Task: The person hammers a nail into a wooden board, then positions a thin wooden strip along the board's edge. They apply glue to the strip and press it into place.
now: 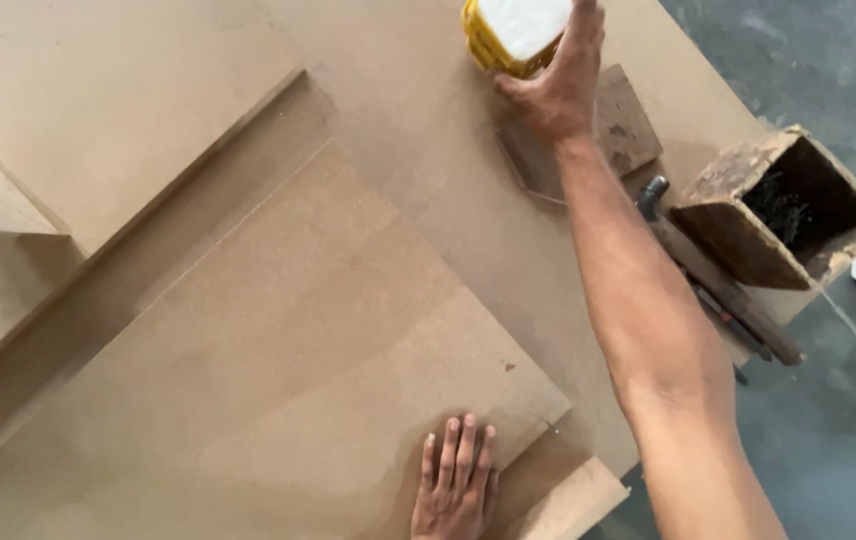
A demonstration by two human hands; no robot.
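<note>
My left hand (455,480) lies flat, fingers spread, on the near corner of the top brown fibreboard sheet (278,370), gripping nothing, only pressing down. That sheet sits askew on the larger stacked brown boards (98,130). With my weight leaning forward, I judge it could slide off them, or the small offcut (568,500) under its corner could tip off the edge.

Farther out, my right arm is at full stretch. My right hand (553,85) is closed round the side of a yellow container with a white top (513,35), which sits at the far edge of the boards, partly out of view. So long a reach makes for a weak hold, and the container could tip or slip.

Right of it, a worn dark wooden block (628,125) lies flat. An open, battered wooden box (778,205) overhangs the grey floor and could be knocked off. I can make out no label.
</note>
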